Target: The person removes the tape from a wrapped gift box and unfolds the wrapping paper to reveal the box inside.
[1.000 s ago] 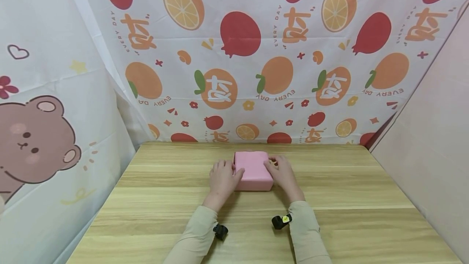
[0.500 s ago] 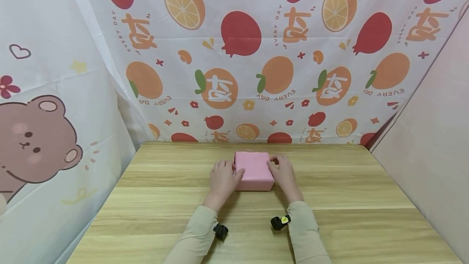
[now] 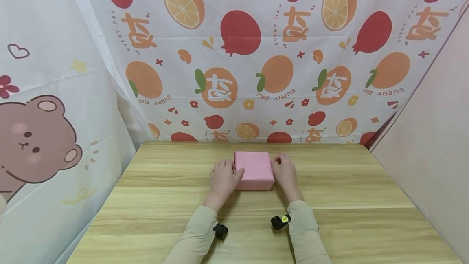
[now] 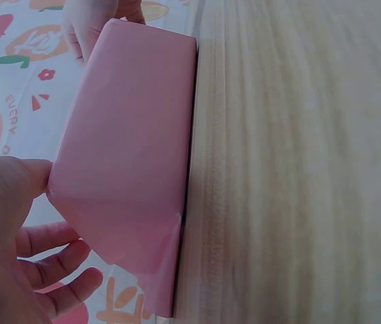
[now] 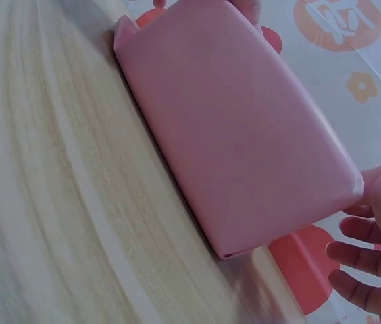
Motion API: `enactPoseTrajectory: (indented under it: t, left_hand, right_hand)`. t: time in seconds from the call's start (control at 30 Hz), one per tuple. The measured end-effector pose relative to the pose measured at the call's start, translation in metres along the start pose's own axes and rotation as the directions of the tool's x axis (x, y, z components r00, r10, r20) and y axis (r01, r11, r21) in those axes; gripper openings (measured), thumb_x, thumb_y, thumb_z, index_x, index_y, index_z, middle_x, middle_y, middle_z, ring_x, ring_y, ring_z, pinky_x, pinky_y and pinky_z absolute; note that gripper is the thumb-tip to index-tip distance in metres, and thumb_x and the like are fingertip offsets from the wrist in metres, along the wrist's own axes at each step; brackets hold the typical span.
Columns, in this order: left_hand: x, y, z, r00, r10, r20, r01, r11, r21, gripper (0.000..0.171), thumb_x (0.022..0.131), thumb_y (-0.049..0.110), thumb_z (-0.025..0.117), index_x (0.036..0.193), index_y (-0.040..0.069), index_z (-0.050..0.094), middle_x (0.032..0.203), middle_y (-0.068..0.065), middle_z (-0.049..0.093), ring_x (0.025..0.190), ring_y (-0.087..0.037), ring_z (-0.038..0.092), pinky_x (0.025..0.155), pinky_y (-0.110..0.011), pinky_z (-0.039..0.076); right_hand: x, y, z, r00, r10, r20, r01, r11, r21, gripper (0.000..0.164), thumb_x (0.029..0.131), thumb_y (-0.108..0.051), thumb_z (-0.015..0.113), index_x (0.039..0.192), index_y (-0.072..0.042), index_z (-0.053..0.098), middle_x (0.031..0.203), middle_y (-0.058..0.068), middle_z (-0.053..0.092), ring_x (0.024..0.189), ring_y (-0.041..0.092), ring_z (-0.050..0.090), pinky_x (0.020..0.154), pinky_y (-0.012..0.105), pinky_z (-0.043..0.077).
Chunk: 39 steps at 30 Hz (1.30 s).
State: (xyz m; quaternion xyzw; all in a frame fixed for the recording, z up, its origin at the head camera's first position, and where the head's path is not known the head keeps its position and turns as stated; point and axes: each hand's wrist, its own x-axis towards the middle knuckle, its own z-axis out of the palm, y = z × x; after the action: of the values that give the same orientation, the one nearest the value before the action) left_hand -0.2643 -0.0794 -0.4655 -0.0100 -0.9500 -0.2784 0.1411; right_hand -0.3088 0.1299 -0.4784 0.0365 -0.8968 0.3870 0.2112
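Observation:
A box wrapped in plain pink paper (image 3: 253, 170) lies flat on the wooden table. At its left end, a loose pointed flap of the paper (image 4: 157, 270) sticks out, as the left wrist view shows. My left hand (image 3: 222, 178) holds that end, thumb on the top edge and fingers bent at the side by the flap. On the opposite side is my right hand (image 3: 286, 174). Its thumb touches the box's corner, while the other fingers (image 5: 356, 260) curve loosely beside the right end, apart from the paper. That end looks folded flat.
The wooden tabletop (image 3: 165, 215) extends around the box on all sides. A fruit-print cloth (image 3: 242, 72) hangs behind the far edge. At the left hangs a bear-print cloth (image 3: 36, 141), at the right a pale panel (image 3: 432, 133).
My right thumb has slid off the top of the box to its right edge, and the right hand has shifted slightly right. The left hand and the box have hardly moved.

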Motion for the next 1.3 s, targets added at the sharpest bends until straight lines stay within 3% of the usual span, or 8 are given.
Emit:
enactPoseTrajectory:
  t: [0.4,0.87,1.07,1.3]
  left_hand:
    - [0.0023,-0.0028,0.0013,1.0,0.003,-0.004,-0.003,1.0,0.002,0.036,0.089,0.047,0.065,0.085,0.013,0.054,0.088,-0.004,0.053,0.084,-0.022,0.049,0.073,-0.041,0.04]
    - [0.0013,-0.0008,-0.0018,1.0,0.013,-0.01,-0.013,1.0,0.007,0.035,0.089,0.046,0.065,0.084,0.014,0.053,0.085,-0.003,0.054,0.081,-0.022,0.051,0.069,-0.041,0.041]
    - [0.0018,-0.0008,-0.0013,1.0,-0.006,0.002,0.006,1.0,0.004,0.035,0.09,0.047,0.065,0.085,0.014,0.054,0.083,-0.002,0.055,0.08,-0.022,0.052,0.068,-0.041,0.042]
    - [0.002,-0.0001,-0.0014,0.999,-0.029,0.022,0.029,1.0,-0.006,0.037,0.09,0.048,0.063,0.09,0.012,0.056,0.079,-0.002,0.056,0.078,-0.024,0.056,0.068,-0.043,0.044]
  right_hand:
    - [0.0035,0.0075,-0.0064,0.998,0.059,-0.019,-0.059,0.998,0.01,0.012,0.089,-0.014,0.061,0.093,-0.003,0.063,0.099,0.013,0.06,0.09,0.028,0.059,0.079,0.042,0.051]
    - [0.0042,0.0074,-0.0059,0.998,0.028,-0.053,-0.026,0.999,0.034,0.014,0.092,-0.006,0.053,0.097,-0.002,0.065,0.102,0.015,0.063,0.089,0.028,0.061,0.08,0.043,0.051]
    - [0.005,0.0058,-0.0064,0.999,0.04,-0.007,-0.04,0.999,0.035,0.015,0.092,-0.01,0.056,0.1,-0.003,0.066,0.101,0.014,0.064,0.091,0.027,0.062,0.081,0.042,0.052]
    - [0.0046,0.0019,-0.0049,0.992,0.036,0.12,-0.04,0.999,0.027,0.022,0.096,-0.019,0.059,0.107,-0.004,0.068,0.107,0.015,0.068,0.101,0.028,0.062,0.09,0.046,0.051]
